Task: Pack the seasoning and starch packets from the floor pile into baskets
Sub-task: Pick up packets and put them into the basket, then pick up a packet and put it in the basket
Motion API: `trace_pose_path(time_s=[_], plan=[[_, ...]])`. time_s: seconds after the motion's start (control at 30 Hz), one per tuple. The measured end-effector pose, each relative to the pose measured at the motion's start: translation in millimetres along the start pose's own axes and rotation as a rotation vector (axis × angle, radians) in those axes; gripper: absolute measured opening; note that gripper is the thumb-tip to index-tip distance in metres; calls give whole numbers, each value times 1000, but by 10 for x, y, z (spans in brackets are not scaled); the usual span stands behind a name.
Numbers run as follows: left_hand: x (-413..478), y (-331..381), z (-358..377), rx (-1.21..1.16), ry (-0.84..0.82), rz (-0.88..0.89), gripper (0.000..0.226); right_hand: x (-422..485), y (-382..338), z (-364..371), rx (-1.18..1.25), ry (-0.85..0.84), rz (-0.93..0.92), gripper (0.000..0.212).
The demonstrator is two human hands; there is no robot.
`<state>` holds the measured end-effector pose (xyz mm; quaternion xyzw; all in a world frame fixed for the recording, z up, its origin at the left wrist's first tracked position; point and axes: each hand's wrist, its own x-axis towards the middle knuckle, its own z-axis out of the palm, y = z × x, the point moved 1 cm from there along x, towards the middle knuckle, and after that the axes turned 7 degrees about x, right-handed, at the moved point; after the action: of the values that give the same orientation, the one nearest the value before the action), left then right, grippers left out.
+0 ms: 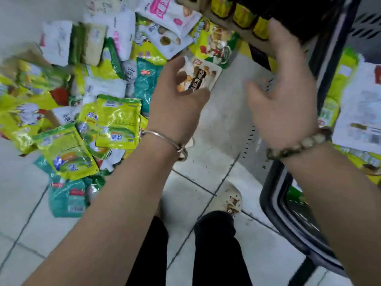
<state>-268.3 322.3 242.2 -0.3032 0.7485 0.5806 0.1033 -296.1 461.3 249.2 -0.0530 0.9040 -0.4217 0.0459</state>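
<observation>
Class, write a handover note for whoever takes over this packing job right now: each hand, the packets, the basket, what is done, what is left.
Left hand: at the mushroom packet; blur hides whether it grips.
Right hand: open, holding nothing.
Pile: on the floor, at left.
Basket: at right, already holding some packets.
Done: those few.
Left: most of the pile.

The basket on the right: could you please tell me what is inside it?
Inside the basket lie a white packet and yellow-green packets. Whatever lies beneath them is covered; the right arm hides more.
</observation>
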Motion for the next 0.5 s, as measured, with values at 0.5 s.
trace_pose_path(time_s=[0.5], plan=[[-181,-2044,-1978,94,329,-224,62,-448,-621,2478,-249,-613,-10,62]])
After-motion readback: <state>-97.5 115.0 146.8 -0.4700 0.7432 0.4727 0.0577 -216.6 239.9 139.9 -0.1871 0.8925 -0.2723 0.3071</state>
